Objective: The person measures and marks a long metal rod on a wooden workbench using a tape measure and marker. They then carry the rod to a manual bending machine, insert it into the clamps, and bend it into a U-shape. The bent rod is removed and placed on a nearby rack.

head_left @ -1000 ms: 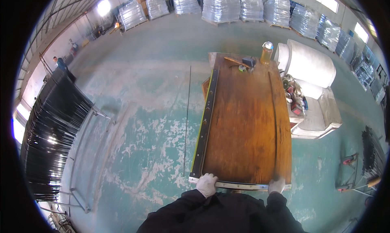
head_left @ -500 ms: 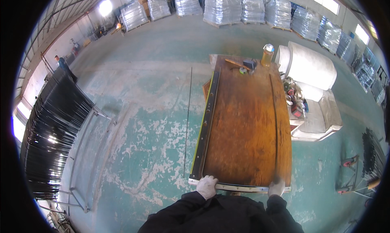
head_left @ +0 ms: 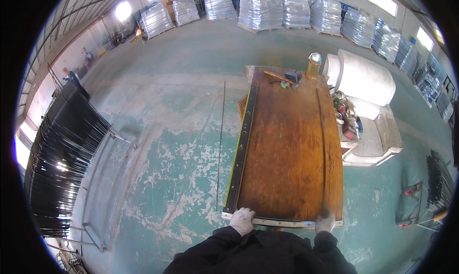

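A brown, worn wooden-topped workbench (head_left: 287,145) stretches away in front of me. Along its near edge runs a pale metal strip (head_left: 282,222). My left hand (head_left: 242,221), in a white glove, is closed over this strip near the left corner. Toward the right corner, my right hand (head_left: 325,223), gloved too, grips the same strip; a dark smudge blurs its fingertips. A dark metal bar (head_left: 245,140) with holes and a yellow-green outer edge lies along the bench's left side, its near end just beyond my left hand.
At the bench's far end are a bottle of amber liquid (head_left: 313,66), a wooden stick (head_left: 278,76) and a dark blue block (head_left: 292,76). A pale sofa (head_left: 370,126) stands right. Black rods (head_left: 62,154) hang on a rack left, a person (head_left: 76,81) behind. Wrapped pallets (head_left: 260,8) line the back.
Both hands keep their places on the metal strip. The person at the far left has shifted slightly, and the whole view has moved a little.
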The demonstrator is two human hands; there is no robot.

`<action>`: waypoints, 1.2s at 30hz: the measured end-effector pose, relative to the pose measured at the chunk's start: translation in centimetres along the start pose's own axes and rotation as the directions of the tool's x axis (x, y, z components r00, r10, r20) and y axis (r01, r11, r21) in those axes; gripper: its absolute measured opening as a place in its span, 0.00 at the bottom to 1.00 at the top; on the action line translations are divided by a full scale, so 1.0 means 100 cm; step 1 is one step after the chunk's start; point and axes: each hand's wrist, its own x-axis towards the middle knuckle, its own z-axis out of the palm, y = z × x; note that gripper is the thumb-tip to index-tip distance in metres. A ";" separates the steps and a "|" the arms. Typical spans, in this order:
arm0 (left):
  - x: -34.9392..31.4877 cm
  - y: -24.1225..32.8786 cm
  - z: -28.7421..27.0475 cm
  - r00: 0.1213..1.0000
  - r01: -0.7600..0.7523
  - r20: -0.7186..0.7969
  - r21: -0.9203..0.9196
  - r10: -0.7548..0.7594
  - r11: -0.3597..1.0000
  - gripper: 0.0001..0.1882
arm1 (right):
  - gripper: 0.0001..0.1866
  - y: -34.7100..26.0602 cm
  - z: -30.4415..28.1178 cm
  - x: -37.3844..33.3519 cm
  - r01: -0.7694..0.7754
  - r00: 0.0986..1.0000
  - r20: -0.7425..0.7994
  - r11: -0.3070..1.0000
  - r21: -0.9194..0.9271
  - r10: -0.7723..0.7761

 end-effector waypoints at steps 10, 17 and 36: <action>0.000 0.007 -0.007 0.994 -0.034 -0.105 -0.027 0.031 0.999 0.08 | 0.28 -0.001 -0.001 0.003 -0.014 1.000 0.016 0.996 -0.091 0.015; -0.001 0.007 -0.009 0.996 -0.019 -0.085 -0.030 0.016 0.999 0.08 | 0.28 0.000 0.001 0.005 0.015 1.000 0.008 0.996 -0.087 -0.015; 0.001 0.004 0.008 1.000 -0.006 -0.021 0.034 0.006 0.999 0.25 | 0.22 -0.024 -0.002 0.042 -0.105 0.984 0.105 0.949 -0.298 0.142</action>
